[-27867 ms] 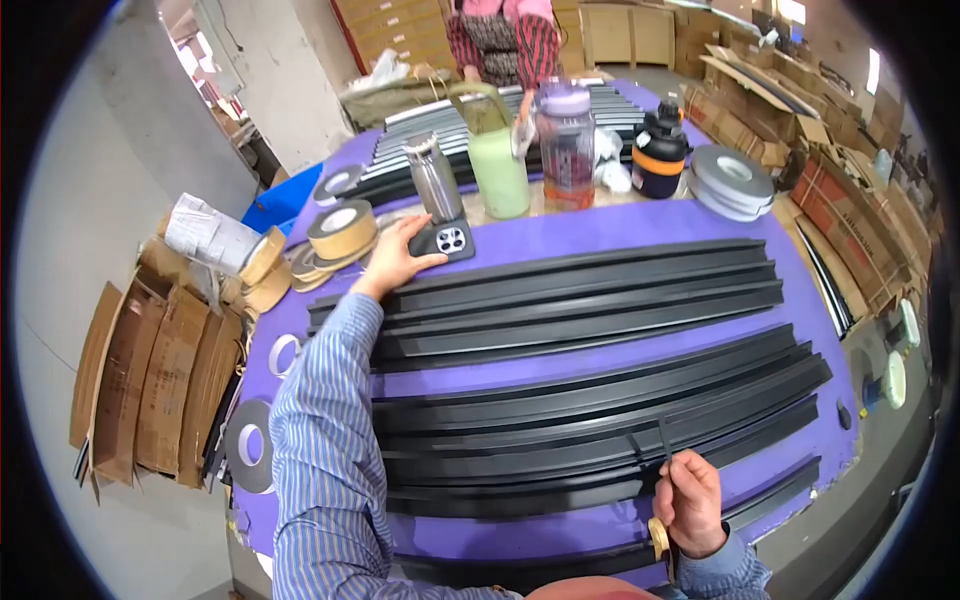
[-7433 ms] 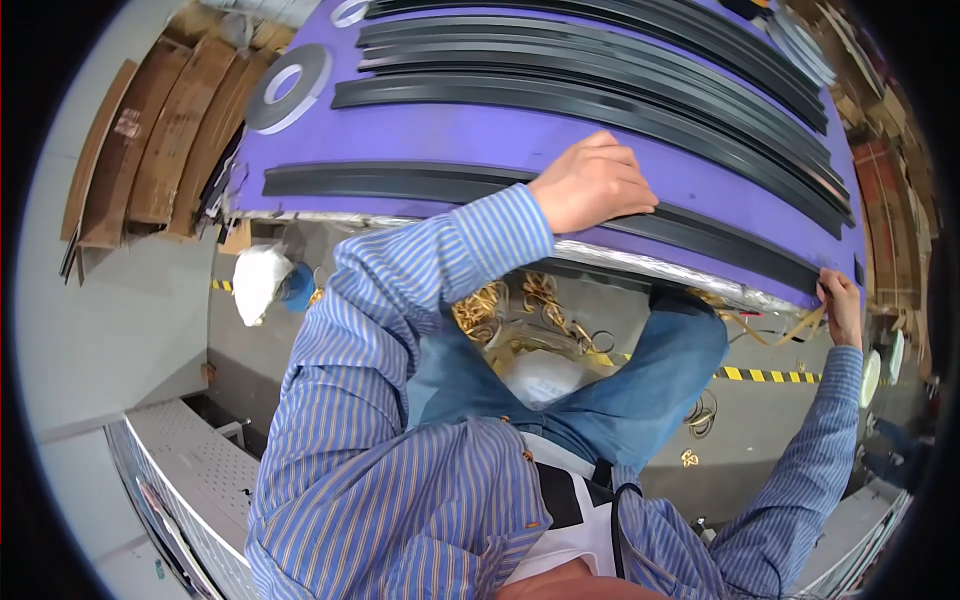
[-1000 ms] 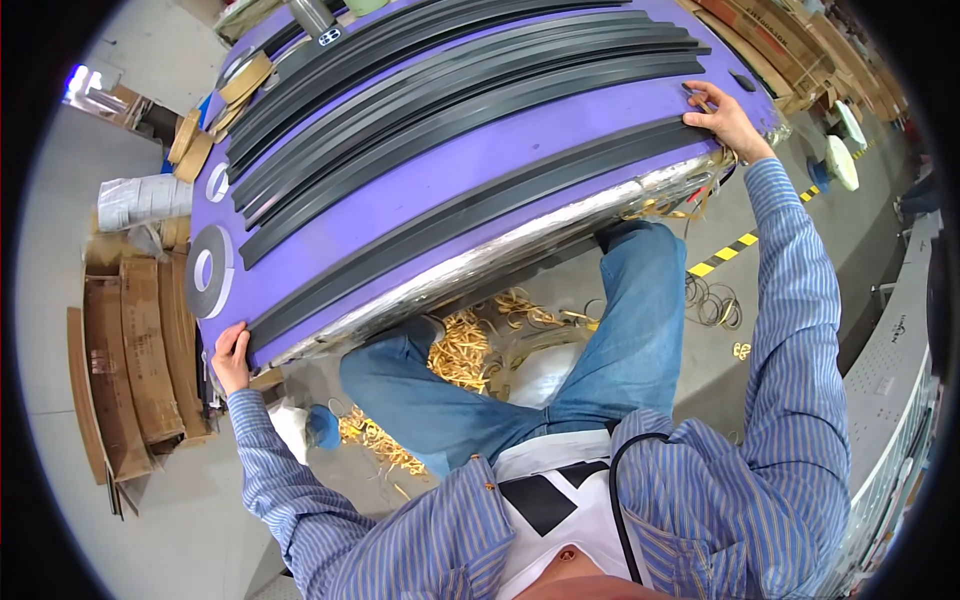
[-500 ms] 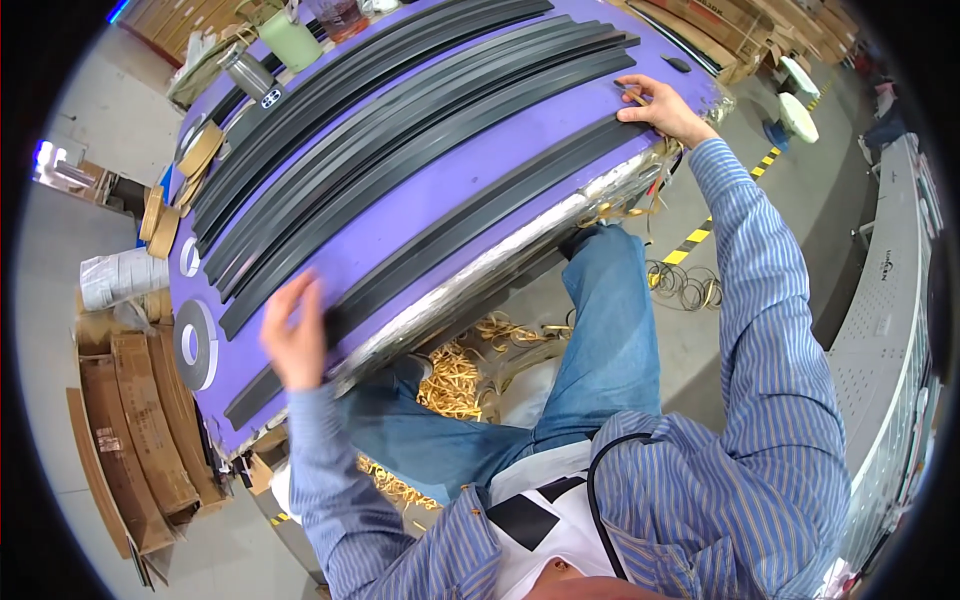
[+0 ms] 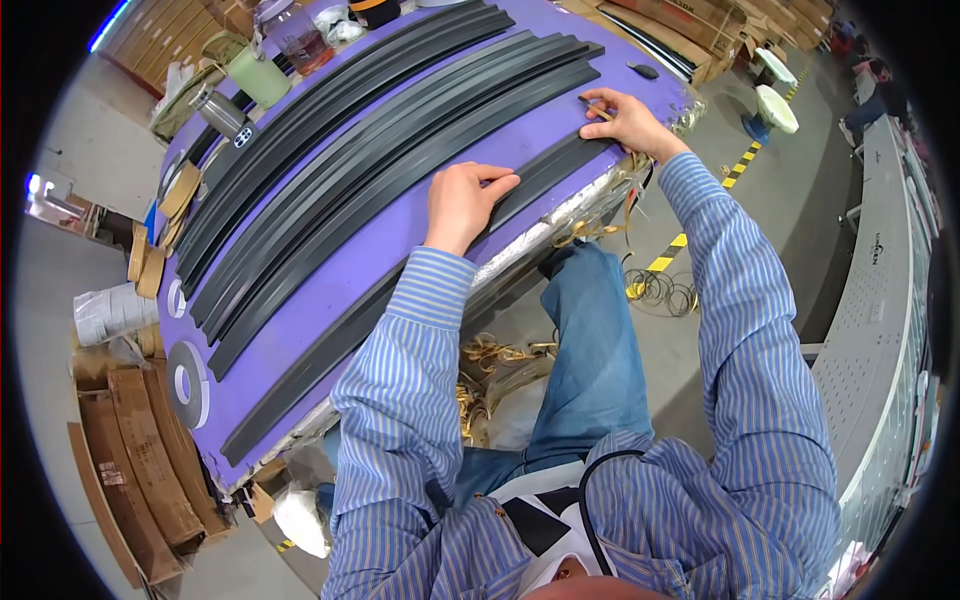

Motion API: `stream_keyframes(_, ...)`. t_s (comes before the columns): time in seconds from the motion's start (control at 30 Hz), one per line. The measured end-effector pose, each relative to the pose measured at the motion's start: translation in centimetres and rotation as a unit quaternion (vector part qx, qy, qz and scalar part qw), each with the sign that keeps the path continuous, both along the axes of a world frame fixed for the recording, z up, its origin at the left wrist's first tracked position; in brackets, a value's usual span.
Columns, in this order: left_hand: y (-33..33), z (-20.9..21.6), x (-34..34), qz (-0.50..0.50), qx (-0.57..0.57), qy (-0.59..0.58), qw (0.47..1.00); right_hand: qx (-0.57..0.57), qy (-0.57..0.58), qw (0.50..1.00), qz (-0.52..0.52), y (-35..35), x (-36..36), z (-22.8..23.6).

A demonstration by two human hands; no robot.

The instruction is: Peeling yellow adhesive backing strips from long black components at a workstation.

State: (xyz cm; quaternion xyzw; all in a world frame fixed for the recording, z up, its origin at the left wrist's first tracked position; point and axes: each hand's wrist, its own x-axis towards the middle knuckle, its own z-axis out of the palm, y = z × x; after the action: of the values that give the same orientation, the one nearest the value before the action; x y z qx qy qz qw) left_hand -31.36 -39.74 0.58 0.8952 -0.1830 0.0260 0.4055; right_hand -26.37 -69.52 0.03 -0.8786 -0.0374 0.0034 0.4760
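Observation:
A dark grey ribbed strip (image 5: 330, 362) lies along the near edge of the purple-topped table (image 5: 300, 318). Over its middle, my left hand (image 5: 462, 205) has thumb and fingertips brought together; anything between them is too small to make out. At the strip's right end, my right hand (image 5: 640, 128) is closed on a thin tan stick-like tool (image 5: 598, 108) with a dark tip, its kind unclear. Beyond both hands, several more dark strips (image 5: 400, 150) lie side by side in rows.
Rolls of tape (image 5: 202, 385) lie at the table's left end. A grey flask (image 5: 215, 108), a green jug (image 5: 258, 78) and a clear jar (image 5: 297, 38) stand at the far side. Cardboard boxes (image 5: 150, 455) lean at left; coiled wire (image 5: 660, 292) lies on the floor.
My left hand has swung right and forward from the strip's left part to its middle. My right hand stays by the right end, still holding the thin tool. The view has shifted slightly.

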Motion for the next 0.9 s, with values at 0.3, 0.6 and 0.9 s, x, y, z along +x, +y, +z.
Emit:
stream_keyframes(0.3, 7.9, 0.5, -3.9, 0.0, 0.019, -0.037, 0.999, -0.002, 0.002, 1.0, -0.011, 0.4, -0.4, 0.4)
stream_keyframes(0.6, 19.5, 1.9, -13.0, 0.081, 0.189, -0.195, 0.959, 0.031, -0.005, 0.999, 0.006, 0.8, -0.6, 0.6)
stream_keyframes(0.9, 24.6, 1.3, -16.7, 0.172, 0.271, -0.187, 0.928, 0.57, -0.063, 0.814, -0.088, -3.7, 0.6, -2.7)
